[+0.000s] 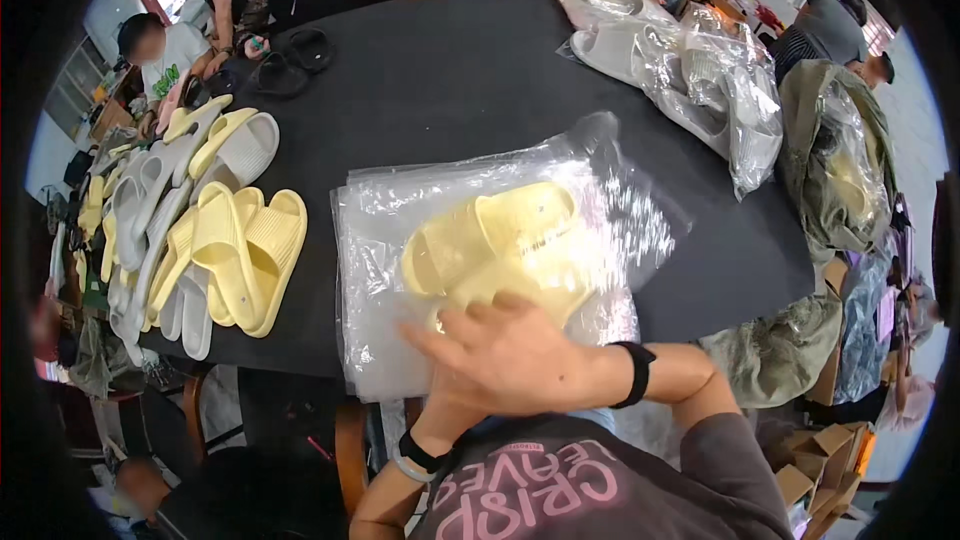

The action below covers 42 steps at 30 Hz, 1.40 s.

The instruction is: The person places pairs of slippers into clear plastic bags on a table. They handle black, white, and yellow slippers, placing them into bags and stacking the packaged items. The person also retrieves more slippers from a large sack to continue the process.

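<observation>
A pair of yellow slippers point(455, 240) lies inside a clear plastic bag point(640, 220), on top of a stack of clear plastic bags point(385, 320) at the table's near edge. Over the near end of the slippers is my right hand point(510, 352), reaching in from the right; one finger stretches out to the left and the others bend, apart from each other. Its fingers seem to hold nothing. My left hand point(450, 402) is under and behind the right one at the bags' near edge. The right hand covers its fingers, so its hold cannot be seen.
Loose yellow slippers point(225, 255) and grey slippers point(150, 190) are piled along the black table point(420, 70) at left. Bagged grey slippers point(690, 80) lie at the far right. Black slippers point(280, 75) sit at far left. Several people work around the table; cardboard boxes point(825, 460) stand at lower right.
</observation>
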Each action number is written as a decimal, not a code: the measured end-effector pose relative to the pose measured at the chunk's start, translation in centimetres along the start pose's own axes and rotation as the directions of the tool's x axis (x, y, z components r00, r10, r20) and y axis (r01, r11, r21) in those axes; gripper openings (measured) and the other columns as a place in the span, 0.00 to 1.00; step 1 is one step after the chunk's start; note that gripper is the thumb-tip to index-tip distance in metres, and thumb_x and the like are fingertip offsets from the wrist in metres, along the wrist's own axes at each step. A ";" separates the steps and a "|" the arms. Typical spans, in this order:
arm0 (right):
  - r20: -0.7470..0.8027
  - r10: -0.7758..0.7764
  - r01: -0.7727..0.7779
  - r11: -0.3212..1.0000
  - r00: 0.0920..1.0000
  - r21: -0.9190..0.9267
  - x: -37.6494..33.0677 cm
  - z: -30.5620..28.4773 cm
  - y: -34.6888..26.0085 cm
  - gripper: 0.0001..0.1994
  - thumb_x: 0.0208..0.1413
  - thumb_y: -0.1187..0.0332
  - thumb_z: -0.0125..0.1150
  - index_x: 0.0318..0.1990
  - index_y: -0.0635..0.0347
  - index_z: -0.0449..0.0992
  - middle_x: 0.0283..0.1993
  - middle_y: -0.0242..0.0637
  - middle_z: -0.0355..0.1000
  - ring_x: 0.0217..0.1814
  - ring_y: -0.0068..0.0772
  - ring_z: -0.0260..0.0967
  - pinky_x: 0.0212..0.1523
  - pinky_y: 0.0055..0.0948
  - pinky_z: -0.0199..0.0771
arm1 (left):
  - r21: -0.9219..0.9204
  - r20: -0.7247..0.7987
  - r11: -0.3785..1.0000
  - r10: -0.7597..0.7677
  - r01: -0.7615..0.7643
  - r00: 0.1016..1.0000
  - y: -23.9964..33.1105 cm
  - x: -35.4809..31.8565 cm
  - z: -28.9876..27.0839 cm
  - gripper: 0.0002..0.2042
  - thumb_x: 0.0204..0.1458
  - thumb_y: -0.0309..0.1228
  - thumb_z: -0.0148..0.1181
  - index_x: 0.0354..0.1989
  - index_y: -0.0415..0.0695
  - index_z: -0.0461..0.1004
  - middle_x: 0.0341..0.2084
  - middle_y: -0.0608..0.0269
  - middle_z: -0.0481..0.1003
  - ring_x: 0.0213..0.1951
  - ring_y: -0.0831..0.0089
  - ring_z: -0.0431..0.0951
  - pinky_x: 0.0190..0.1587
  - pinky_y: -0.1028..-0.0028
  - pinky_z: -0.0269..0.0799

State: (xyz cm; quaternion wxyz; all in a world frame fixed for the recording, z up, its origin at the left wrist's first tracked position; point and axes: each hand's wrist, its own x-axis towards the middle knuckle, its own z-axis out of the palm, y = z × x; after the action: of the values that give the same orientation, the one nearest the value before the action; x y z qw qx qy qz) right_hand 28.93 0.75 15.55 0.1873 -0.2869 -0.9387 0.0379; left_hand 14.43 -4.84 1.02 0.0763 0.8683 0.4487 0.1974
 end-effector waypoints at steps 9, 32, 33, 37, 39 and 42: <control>-0.324 0.485 -0.557 0.809 0.812 -0.187 -8.5 -0.6 7.6 0.33 0.51 0.54 0.68 0.62 0.60 0.67 0.58 0.46 0.70 0.60 0.49 0.67 0.58 0.45 0.63 | -0.624 0.065 0.735 -0.291 0.266 0.955 0.2 -0.1 1.3 0.23 0.54 0.38 0.61 0.59 0.48 0.71 0.59 0.55 0.70 0.63 0.55 0.67 0.64 0.53 0.61; -0.177 0.274 -0.216 0.932 0.945 0.292 -7.2 6.9 2.2 0.13 0.47 0.69 0.66 0.42 0.52 0.80 0.36 0.30 0.76 0.36 0.36 0.74 0.38 0.33 0.70 | 0.039 0.167 0.982 -0.187 0.183 0.968 0.6 -1.2 0.6 0.26 0.45 0.37 0.65 0.56 0.51 0.72 0.54 0.56 0.73 0.56 0.53 0.71 0.57 0.51 0.64; -0.224 0.279 -0.203 0.929 0.934 0.311 -7.6 6.1 2.4 0.14 0.48 0.69 0.66 0.44 0.52 0.79 0.40 0.32 0.76 0.40 0.36 0.74 0.42 0.33 0.70 | 0.014 0.140 0.990 -0.144 0.144 0.980 0.4 -1.5 0.7 0.27 0.45 0.37 0.65 0.58 0.50 0.71 0.54 0.53 0.73 0.56 0.51 0.71 0.57 0.50 0.63; -0.372 0.432 -0.422 0.900 0.821 0.113 -11.9 2.3 6.7 0.20 0.50 0.69 0.66 0.53 0.57 0.75 0.55 0.44 0.74 0.54 0.46 0.71 0.55 0.37 0.69 | -0.013 0.247 0.999 -0.044 0.048 0.968 2.5 -1.3 -2.0 0.30 0.50 0.41 0.64 0.63 0.46 0.67 0.58 0.49 0.70 0.59 0.50 0.69 0.62 0.49 0.58; -0.429 0.567 -0.569 0.811 0.703 0.138 -13.3 1.6 8.9 0.24 0.54 0.68 0.65 0.59 0.60 0.71 0.58 0.47 0.71 0.58 0.47 0.69 0.57 0.38 0.69 | -0.436 0.268 0.898 0.187 -0.054 0.945 3.2 -1.6 -3.9 0.31 0.52 0.42 0.64 0.64 0.45 0.66 0.60 0.48 0.69 0.61 0.50 0.68 0.65 0.50 0.56; -0.006 0.769 -0.448 0.378 0.639 0.810 -16.9 4.2 11.9 0.29 0.64 0.65 0.58 0.69 0.65 0.58 0.61 0.43 0.68 0.55 0.32 0.70 0.55 0.31 0.70 | -0.704 0.174 0.709 0.247 -0.055 0.953 2.2 -1.8 -7.3 0.28 0.52 0.38 0.65 0.62 0.43 0.68 0.62 0.49 0.67 0.65 0.53 0.65 0.68 0.54 0.52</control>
State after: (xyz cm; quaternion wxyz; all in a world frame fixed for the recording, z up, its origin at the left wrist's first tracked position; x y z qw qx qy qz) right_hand 46.50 1.46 3.99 0.4385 -0.5160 -0.5968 0.4304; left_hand 12.17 -7.95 7.82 0.4351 0.8285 0.2558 0.2424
